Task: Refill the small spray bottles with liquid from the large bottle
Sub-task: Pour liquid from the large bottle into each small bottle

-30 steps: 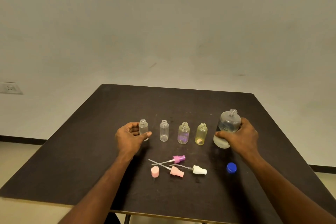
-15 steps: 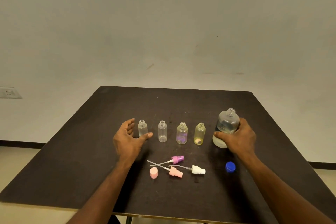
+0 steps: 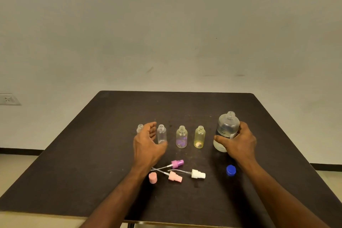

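Several small uncapped bottles stand in a row on the dark table [image 3: 92, 144]. The leftmost clear bottle [image 3: 139, 128] is partly hidden behind my left hand [image 3: 148, 144]. That hand is open around the second clear bottle [image 3: 161, 134], with its thumb near the base; I cannot tell if it touches. Further right stand a purple-tinted bottle [image 3: 181, 136] and a yellow-tinted bottle [image 3: 199, 136]. My right hand [image 3: 238, 144] grips the large uncapped bottle [image 3: 226, 127], which stands upright with some clear liquid in it.
Near the front lie a purple spray head [image 3: 177, 164], a pink spray head [image 3: 174, 177], a white spray head [image 3: 198, 174] and a pink cap [image 3: 152, 178]. A blue cap [image 3: 231, 170] sits by my right wrist. A wall socket [image 3: 8, 99] is at far left.
My left hand let go of the leftmost clear bottle and moved right to the second clear bottle. My right hand has stayed on the large bottle.
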